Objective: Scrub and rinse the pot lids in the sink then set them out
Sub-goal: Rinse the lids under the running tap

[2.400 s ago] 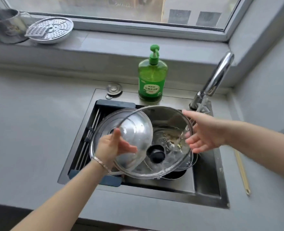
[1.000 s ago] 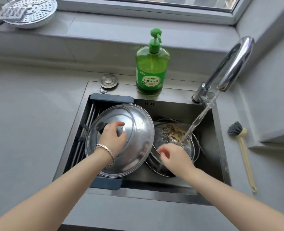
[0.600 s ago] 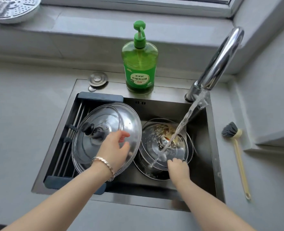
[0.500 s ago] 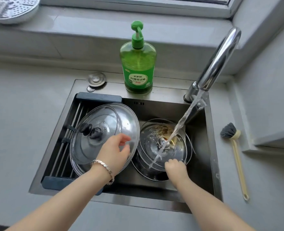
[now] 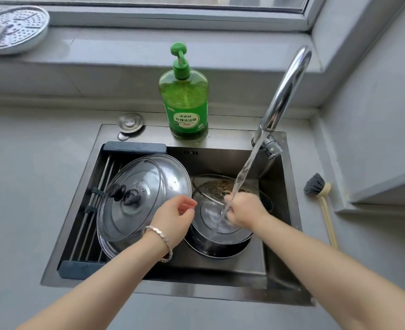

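The right hand [image 5: 243, 210] is under the water stream [image 5: 243, 173] from the faucet [image 5: 284, 91], its fingers [image 5: 230, 206] curled down over the middle of the soiled glass lid [image 5: 208, 217]; that lid tops a stack of lids in the right part of the sink [image 5: 230, 139]; whether the fingers grip anything I cannot tell. The left hand [image 5: 173, 220] hovers just left of it, fingers loose and slightly bent, holding nothing, above the near right edge of the black-knobbed glass lid [image 5: 125, 220]; this lid lies tilted on a larger lid [image 5: 175, 172] over the roll-up rack [image 5: 94, 210] at the sink's left. A green dish soap bottle [image 5: 184, 103] stands on the far rim; a dish brush [image 5: 320, 194] lies on the counter [image 5: 30, 186] to the right.
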`<state>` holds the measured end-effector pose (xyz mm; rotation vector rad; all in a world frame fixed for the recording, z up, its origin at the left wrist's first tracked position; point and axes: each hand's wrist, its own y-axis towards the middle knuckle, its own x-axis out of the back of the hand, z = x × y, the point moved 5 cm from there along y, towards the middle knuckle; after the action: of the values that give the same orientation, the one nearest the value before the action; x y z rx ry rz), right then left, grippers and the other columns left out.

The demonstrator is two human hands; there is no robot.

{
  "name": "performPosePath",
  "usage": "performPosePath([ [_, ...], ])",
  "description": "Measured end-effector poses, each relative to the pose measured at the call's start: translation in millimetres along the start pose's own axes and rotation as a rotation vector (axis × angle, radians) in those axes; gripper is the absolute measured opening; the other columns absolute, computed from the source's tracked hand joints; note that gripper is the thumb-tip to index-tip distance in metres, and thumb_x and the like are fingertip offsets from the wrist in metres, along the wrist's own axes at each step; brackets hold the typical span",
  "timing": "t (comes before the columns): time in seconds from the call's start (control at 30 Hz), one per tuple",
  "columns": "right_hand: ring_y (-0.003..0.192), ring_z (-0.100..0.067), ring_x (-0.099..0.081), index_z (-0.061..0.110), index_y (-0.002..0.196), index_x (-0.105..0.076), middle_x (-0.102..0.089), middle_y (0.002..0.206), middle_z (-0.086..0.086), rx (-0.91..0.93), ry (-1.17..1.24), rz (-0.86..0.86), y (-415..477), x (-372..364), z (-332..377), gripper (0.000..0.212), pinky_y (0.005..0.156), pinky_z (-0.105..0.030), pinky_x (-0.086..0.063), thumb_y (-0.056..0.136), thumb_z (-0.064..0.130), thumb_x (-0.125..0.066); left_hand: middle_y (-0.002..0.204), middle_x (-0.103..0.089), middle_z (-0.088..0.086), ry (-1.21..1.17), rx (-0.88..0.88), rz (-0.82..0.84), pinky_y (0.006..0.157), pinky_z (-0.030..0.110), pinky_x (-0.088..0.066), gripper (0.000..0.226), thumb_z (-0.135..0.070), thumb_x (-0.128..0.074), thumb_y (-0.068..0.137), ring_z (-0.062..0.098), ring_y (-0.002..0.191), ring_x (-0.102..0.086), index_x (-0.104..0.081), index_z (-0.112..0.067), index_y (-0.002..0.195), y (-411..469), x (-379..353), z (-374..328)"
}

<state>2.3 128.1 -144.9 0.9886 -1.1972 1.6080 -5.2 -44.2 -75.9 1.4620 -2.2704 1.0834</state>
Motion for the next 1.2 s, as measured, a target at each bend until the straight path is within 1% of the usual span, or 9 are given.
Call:
performPosePath([
  [0.13, 0.089, -0.031, -0.058, 0.018, 0.078, -0.046, -0.064, 0.091, -0.011, -0.095, 0.204, -0.083, 4.6, 53.5, -10.1, 0.011, 0.07, -0.03, -0.039, 0.083, 0.019, -0.055, 0.084, -0.061, 0.007, -0.426, 0.265, 0.145, 0.072, 0.029, -0.052, 0.012, -0.005, -0.047, 0.092, 0.02, 0.081, -0.061, -0.057, -0.008, 0.099, 7.8, -12.7, -13.5],
  [0.3, 0.065, -0.022, -0.052, 0.001, 0.078, -0.056, -0.055, 0.067, -0.002, -0.208, 0.574, -0.153, -21.5, 94.8, -10.6, 0.019, 0.064, -0.038, -0.045, 0.076, 0.018, -0.065, 0.13, -0.046, 0.028, -0.853, 0.534, 0.285, 0.08, 0.046, -0.051, 0.059, -0.032, -0.054, 0.092, 0.044, 0.112, -0.053, -0.032, -0.001, 0.137, 6.3, -23.9, -48.3],
  [0.37, 0.057, -0.017, -0.044, 0.001, 0.074, -0.053, -0.049, 0.061, 0.001, -0.149, 0.626, -0.192, -38.0, 110.1, 3.2, 0.014, 0.059, -0.038, -0.041, 0.072, 0.012, -0.062, 0.121, -0.047, 0.032, -0.976, 0.558, 0.336, 0.08, 0.052, -0.051, 0.072, -0.042, -0.057, 0.087, 0.047, 0.105, -0.055, -0.026, -0.002, 0.139, 5.6, -22.8, -63.3],
  [0.57, 0.061, -0.016, -0.038, 0.023, 0.065, -0.034, -0.035, 0.061, 0.013, 0.082, 0.447, -0.228, -77.5, 114.9, 53.6, 0.028, 0.055, -0.026, -0.026, 0.075, 0.015, -0.059, 0.116, -0.052, 0.034, -0.676, 0.633, 0.377, 0.077, 0.044, -0.05, 0.041, -0.013, -0.046, 0.095, 0.043, 0.105, -0.058, -0.035, 0.009, 0.128, -6.8, -20.4, -74.2],
  [0.7, 0.066, -0.009, -0.041, 0.022, 0.072, -0.046, -0.04, 0.068, 0.017, 0.131, 0.642, -0.2, -89.3, 83.7, 62.8, 0.015, 0.062, -0.021, -0.033, 0.081, 0.031, -0.052, 0.084, -0.057, 0.019, -0.643, 0.49, 0.247, 0.045, 0.038, -0.054, 0.032, 0.012, -0.037, 0.089, 0.029, 0.06, -0.062, -0.044, -0.01, 0.111, -9.8, -13.4, -58.5],
  [0.8, 0.113, -0.003, -0.044, 0.02, 0.11, -0.057, -0.05, 0.117, 0.008, -0.095, 0.756, -0.195, -80.6, 53.3, 37.6, 0.039, 0.098, -0.023, -0.035, 0.091, 0.048, -0.037, 0.105, -0.059, 0.026, -0.75, 0.343, 0.292, 0.05, 0.047, -0.054, 0.055, 0.017, -0.039, 0.087, 0.035, 0.07, -0.062, -0.038, -0.02, 0.127, -11.4, -4.8, -46.5],
  [0.87, 0.142, -0.012, -0.011, 0.015, 0.145, -0.026, -0.017, 0.154, 0.002, -0.335, 0.6, -0.117, -70.5, 33.0, 10.9, 0.06, 0.117, -0.036, -0.013, 0.096, 0.051, -0.028, 0.111, -0.058, 0.031, -0.865, 0.285, 0.325, 0.053, 0.051, -0.054, 0.061, 0.02, -0.034, 0.086, 0.039, 0.074, -0.064, -0.039, -0.024, 0.128, -16.8, 2.8, -47.1],
  [1.0, 0.143, -0.019, 0.016, 0.012, 0.148, 0.01, 0.018, 0.156, -0.007, -0.58, 0.472, -0.1, -38.4, 38.7, -7.6, 0.076, 0.116, -0.039, 0.01, 0.094, 0.058, -0.018, 0.112, -0.059, 0.034, -0.904, 0.169, 0.401, 0.056, 0.054, -0.053, 0.076, 0.026, -0.034, 0.081, 0.042, 0.079, -0.066, -0.039, -0.03, 0.132, -26.8, 4.5, -54.7],
  [1.2, 0.14, -0.002, 0.018, 0.023, 0.148, 0.005, 0.015, 0.153, 0.01, -0.014, 0.48, -0.193, -27.4, 69.4, 58.9, 0.078, 0.115, -0.027, 0.012, 0.082, 0.063, -0.006, 0.097, -0.068, 0.026, -0.989, 0.133, 0.391, 0.052, 0.049, -0.055, 0.081, 0.028, -0.032, 0.078, 0.034, 0.069, -0.069, -0.036, -0.028, 0.136, -27.1, 8.0, -51.1],
])
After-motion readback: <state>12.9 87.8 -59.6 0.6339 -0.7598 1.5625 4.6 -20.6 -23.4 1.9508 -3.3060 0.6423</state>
